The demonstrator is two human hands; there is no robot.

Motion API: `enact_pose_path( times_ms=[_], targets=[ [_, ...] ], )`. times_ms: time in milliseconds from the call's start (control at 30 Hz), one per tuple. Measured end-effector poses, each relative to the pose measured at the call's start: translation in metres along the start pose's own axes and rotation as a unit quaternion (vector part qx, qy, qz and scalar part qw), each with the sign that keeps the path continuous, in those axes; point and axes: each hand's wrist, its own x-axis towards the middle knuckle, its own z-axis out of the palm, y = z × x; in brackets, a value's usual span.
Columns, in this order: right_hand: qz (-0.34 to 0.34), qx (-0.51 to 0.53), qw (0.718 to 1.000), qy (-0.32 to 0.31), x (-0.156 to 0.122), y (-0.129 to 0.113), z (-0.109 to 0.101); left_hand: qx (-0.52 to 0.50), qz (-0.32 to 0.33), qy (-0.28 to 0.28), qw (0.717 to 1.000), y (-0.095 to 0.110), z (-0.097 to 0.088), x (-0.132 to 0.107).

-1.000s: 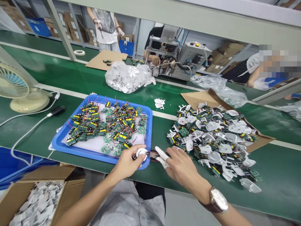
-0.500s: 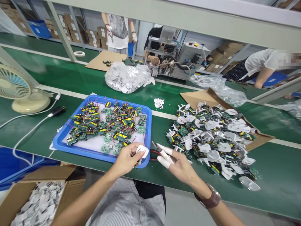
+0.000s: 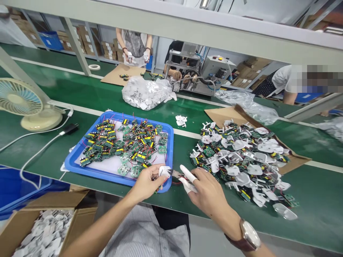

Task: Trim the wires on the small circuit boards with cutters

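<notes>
My left hand (image 3: 147, 182) pinches a white plastic plug cover (image 3: 163, 170) over the near right corner of the blue tray (image 3: 88, 171). A bit of circuit board shows beneath the cover, mostly hidden by my fingers. In my right hand (image 3: 209, 192), with white finger cots on the fingertips, is a pair of pliers (image 3: 176, 174). Their jaws reach the right edge of the cover; whether they grip a wire there is too small to tell. Green circuit boards (image 3: 124, 157) with yellow parts and red wires lie in the tray.
To the right is a heap of white covers with boards (image 3: 241, 157), partly on cardboard (image 3: 296, 160). A bag of white parts (image 3: 147, 93), a fan (image 3: 21, 103), cables and a machine (image 3: 193, 71) stand around. Several other people are across the bench. Below left sits a box of white pieces (image 3: 43, 232).
My right hand has turned palm down and brought the pliers left, up to the cover. The left hand keeps its hold. Across the bench, a person's hands have come closer together. The view has shifted slightly.
</notes>
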Motion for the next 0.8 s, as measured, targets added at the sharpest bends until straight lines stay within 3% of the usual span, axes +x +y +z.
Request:
enact_pose_path(
  times_ms=[333, 800],
  targets=[
    [-0.059, -0.138, 0.989, 0.001, 0.015, -0.012, -0.006, 0.001, -0.001, -0.012, 1.000, -0.001, -0.002, 0.002],
    [-0.060, -0.158, 0.986, 0.001, 0.018, -0.017, -0.002, 0.002, -0.022, -0.016, 1.000, -0.001, -0.003, 0.004]
  ],
)
